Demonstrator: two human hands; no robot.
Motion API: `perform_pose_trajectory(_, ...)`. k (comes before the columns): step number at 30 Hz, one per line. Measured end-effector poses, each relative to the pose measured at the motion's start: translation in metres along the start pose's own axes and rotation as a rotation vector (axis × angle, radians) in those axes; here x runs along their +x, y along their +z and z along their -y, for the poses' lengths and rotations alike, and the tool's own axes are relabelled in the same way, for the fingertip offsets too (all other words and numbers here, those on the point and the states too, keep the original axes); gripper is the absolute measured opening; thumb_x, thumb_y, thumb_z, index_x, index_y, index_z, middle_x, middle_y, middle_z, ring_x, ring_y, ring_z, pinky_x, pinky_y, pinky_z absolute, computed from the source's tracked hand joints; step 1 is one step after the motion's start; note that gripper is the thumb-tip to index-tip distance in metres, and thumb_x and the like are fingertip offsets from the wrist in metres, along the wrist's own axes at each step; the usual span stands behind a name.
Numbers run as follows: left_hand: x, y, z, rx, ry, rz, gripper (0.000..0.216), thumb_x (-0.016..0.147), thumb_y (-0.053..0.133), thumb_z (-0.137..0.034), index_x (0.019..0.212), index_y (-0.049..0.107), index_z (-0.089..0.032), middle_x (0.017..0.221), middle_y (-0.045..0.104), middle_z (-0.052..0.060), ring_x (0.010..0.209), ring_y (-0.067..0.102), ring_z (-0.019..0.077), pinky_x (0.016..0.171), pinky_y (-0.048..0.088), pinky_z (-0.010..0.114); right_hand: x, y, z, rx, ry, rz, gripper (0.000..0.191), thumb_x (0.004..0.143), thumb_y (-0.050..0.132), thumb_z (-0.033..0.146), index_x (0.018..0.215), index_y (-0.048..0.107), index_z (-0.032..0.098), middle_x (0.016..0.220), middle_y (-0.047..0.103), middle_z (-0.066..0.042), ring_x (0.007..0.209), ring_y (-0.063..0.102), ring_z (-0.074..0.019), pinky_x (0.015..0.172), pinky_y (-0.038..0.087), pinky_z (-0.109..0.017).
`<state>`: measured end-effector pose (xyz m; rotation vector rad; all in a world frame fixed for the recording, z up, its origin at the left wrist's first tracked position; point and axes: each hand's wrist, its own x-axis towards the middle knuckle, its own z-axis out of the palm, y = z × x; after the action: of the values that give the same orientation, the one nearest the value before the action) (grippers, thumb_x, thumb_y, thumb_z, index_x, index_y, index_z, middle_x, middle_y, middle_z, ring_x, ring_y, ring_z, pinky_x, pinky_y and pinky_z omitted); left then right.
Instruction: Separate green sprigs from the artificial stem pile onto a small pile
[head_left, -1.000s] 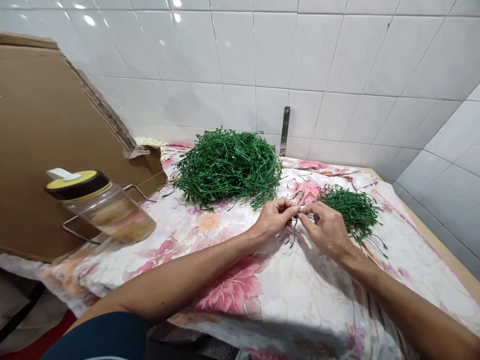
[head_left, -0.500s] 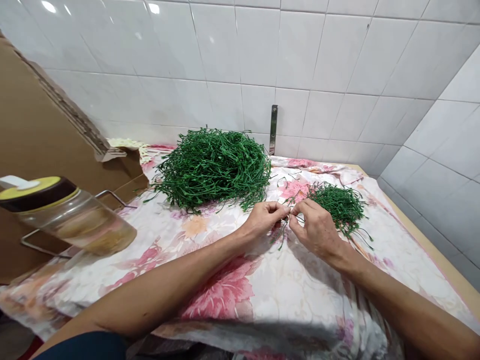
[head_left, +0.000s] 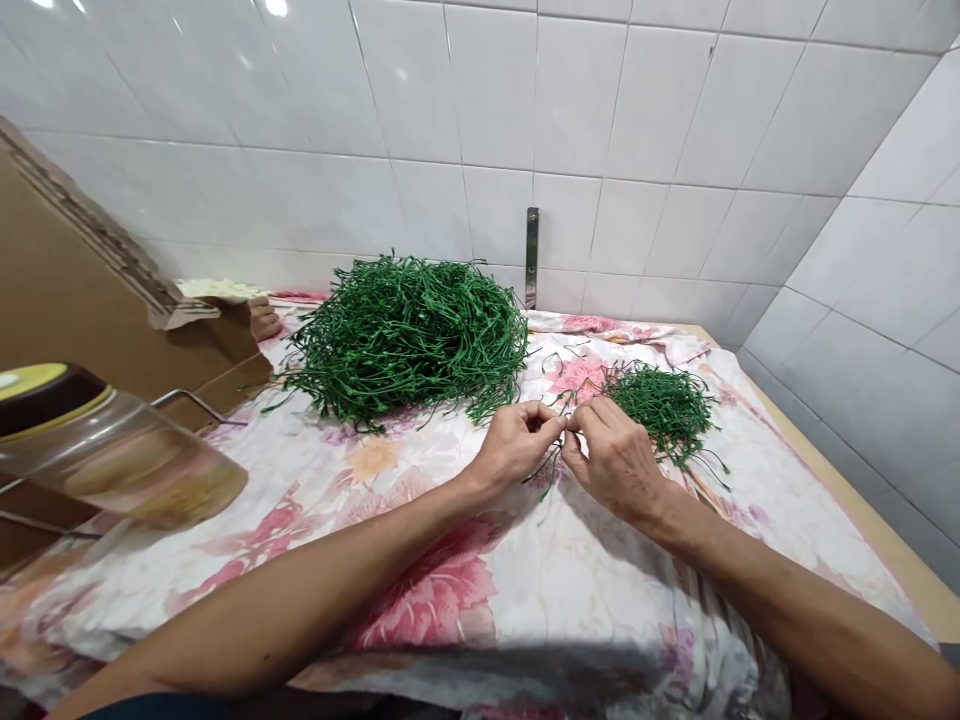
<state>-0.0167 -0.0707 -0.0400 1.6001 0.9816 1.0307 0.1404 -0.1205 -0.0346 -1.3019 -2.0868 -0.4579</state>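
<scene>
My left hand [head_left: 517, 440] and my right hand [head_left: 611, 450] meet over the cloth, thumb and forefinger of each pinched on thin green stems [head_left: 553, 468]. The stems look artificial, with small knobs at their tips, and their ends hang below my fingertips. Just how they cross between my fingers is too small to make out. A small pile of similar green stems [head_left: 664, 408] lies beyond my right hand. Behind my left hand rises a much larger tangled heap of green stems [head_left: 409, 335].
A flowered cloth [head_left: 300, 560] covers the table, against a white tiled wall [head_left: 495, 100]. On the left stand a cardboard box [head_left: 67, 270] and a bottle of liquid [head_left: 150, 460] with a yellow-and-brown lid. Another person's hand [head_left: 264, 318] shows by pale pieces [head_left: 221, 288] behind the cardboard.
The view has shifted slightly, so most things sit further left. Another person's fingers have appeared beside the cardboard. My hands still pinch the stems in the same place.
</scene>
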Motion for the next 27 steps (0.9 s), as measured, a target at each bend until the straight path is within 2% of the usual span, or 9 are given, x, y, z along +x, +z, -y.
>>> perform_pose_trajectory(5, -0.003, 0.000, 0.002, 0.167, 0.118, -0.020, 0.021, 0.083, 0.066, -0.032, 0.070, 0.066, -0.015, 0.066, 0.062, 0.002, 0.062, 0.052, 0.0130, 0.061, 0.038, 0.025, -0.003, 0.006, -0.002, 0.064, 0.040, 0.043, 0.009, 0.088, 0.051, 0.013, 0.083, 0.055, 0.019, 0.081, 0.060, -0.008, 0.077, 0.055, -0.0225, 0.072, 0.043, -0.033)
perform_pose_trajectory(11, -0.003, -0.005, 0.006, 0.375, 0.400, -0.002, 0.011, 0.082, 0.064, -0.021, 0.073, 0.067, -0.018, 0.074, 0.063, 0.004, 0.069, 0.052, 0.0152, 0.068, 0.038, 0.027, -0.005, 0.008, -0.002, 0.254, 0.199, 0.068, 0.013, 0.086, 0.054, 0.015, 0.077, 0.049, 0.022, 0.072, 0.055, -0.001, 0.065, 0.050, -0.0170, 0.065, 0.038, -0.029)
perform_pose_trajectory(13, 0.006, -0.011, 0.010, 0.384, 0.364, -0.062, 0.010, 0.081, 0.064, -0.020, 0.072, 0.067, -0.018, 0.074, 0.063, 0.004, 0.068, 0.052, 0.0149, 0.068, 0.038, 0.027, -0.003, 0.002, 0.005, 0.274, 0.181, 0.045, 0.014, 0.085, 0.053, 0.013, 0.076, 0.048, 0.022, 0.072, 0.055, -0.001, 0.065, 0.050, -0.0167, 0.065, 0.038, -0.029)
perform_pose_trajectory(14, 0.012, -0.015, 0.012, 0.381, 0.303, -0.143, 0.012, 0.080, 0.064, -0.020, 0.069, 0.065, -0.017, 0.070, 0.062, 0.003, 0.066, 0.051, 0.0144, 0.066, 0.038, 0.026, -0.002, -0.002, 0.009, 0.283, 0.153, 0.036, 0.014, 0.085, 0.052, 0.012, 0.076, 0.049, 0.022, 0.073, 0.056, -0.002, 0.066, 0.051, -0.0167, 0.065, 0.039, -0.029)
perform_pose_trajectory(16, 0.023, -0.023, 0.013, 0.341, 0.143, -0.199, 0.017, 0.079, 0.066, -0.026, 0.065, 0.064, -0.016, 0.060, 0.057, 0.000, 0.057, 0.046, 0.0124, 0.059, 0.035, 0.025, 0.000, -0.012, 0.015, 0.308, 0.094, 0.029, 0.012, 0.087, 0.051, 0.012, 0.080, 0.051, 0.021, 0.076, 0.058, -0.003, 0.068, 0.053, -0.0166, 0.067, 0.040, -0.029)
perform_pose_trajectory(19, 0.031, -0.031, 0.009, 0.078, 0.030, -0.090, 0.027, 0.079, 0.071, -0.040, 0.069, 0.067, -0.015, 0.058, 0.057, -0.001, 0.052, 0.045, 0.0098, 0.053, 0.034, 0.024, 0.006, -0.024, 0.007, 0.301, 0.059, 0.006, 0.011, 0.092, 0.052, 0.015, 0.084, 0.056, 0.020, 0.076, 0.060, -0.002, 0.064, 0.056, -0.0152, 0.066, 0.043, -0.028)
perform_pose_trajectory(21, 0.031, -0.030, 0.006, -0.051, -0.047, 0.007, 0.034, 0.078, 0.073, -0.047, 0.072, 0.069, -0.014, 0.056, 0.058, -0.001, 0.048, 0.046, 0.0089, 0.050, 0.035, 0.023, 0.009, -0.028, -0.010, 0.246, 0.107, -0.076, 0.009, 0.094, 0.055, 0.019, 0.087, 0.060, 0.019, 0.078, 0.064, -0.003, 0.061, 0.057, -0.0142, 0.064, 0.044, -0.027)
perform_pose_trajectory(24, 0.026, -0.026, 0.003, -0.179, -0.107, 0.034, 0.038, 0.075, 0.077, -0.049, 0.074, 0.069, -0.013, 0.057, 0.060, 0.000, 0.045, 0.047, 0.0078, 0.046, 0.034, 0.022, 0.013, -0.033, -0.044, 0.063, 0.180, -0.170, 0.007, 0.094, 0.058, 0.022, 0.093, 0.064, 0.019, 0.082, 0.069, -0.004, 0.066, 0.062, -0.0174, 0.066, 0.046, -0.030)
perform_pose_trajectory(27, 0.020, -0.022, 0.002, -0.245, -0.109, 0.044, 0.039, 0.073, 0.080, -0.049, 0.076, 0.070, -0.012, 0.064, 0.065, 0.002, 0.049, 0.051, 0.0078, 0.046, 0.036, 0.021, 0.015, -0.040, -0.070, -0.118, 0.196, -0.156, 0.014, 0.095, 0.057, 0.023, 0.097, 0.070, 0.019, 0.098, 0.072, -0.010, 0.082, 0.066, -0.0239, 0.074, 0.049, -0.036)
